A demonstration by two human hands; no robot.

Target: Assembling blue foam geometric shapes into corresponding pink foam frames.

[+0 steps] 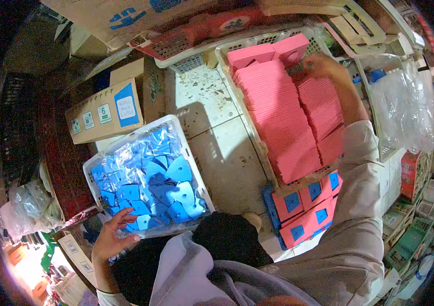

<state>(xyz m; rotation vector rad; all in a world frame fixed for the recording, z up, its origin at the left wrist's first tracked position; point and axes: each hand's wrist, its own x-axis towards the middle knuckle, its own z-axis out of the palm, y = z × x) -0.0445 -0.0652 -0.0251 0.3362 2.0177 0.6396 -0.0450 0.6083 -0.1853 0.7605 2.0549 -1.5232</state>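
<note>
My left hand is at the near left corner of a white plastic basket, its thumb and fingers apart and nothing in its grasp. Inside the basket lie many loose blue foam-like pieces with small holes, some in clear plastic bags. My right arm stretches to the far end of a longer crate packed with pink flat pieces standing in two rows. There my right hand curls its fingers beside the right row, near two tilted pink pieces. What its fingertips grip is hidden.
Pink pieces with blue centres lie at the crate's near end. An open cardboard box stands beyond the blue basket. To the right, clear plastic bags fill another container. Tiled floor shows between basket and crate.
</note>
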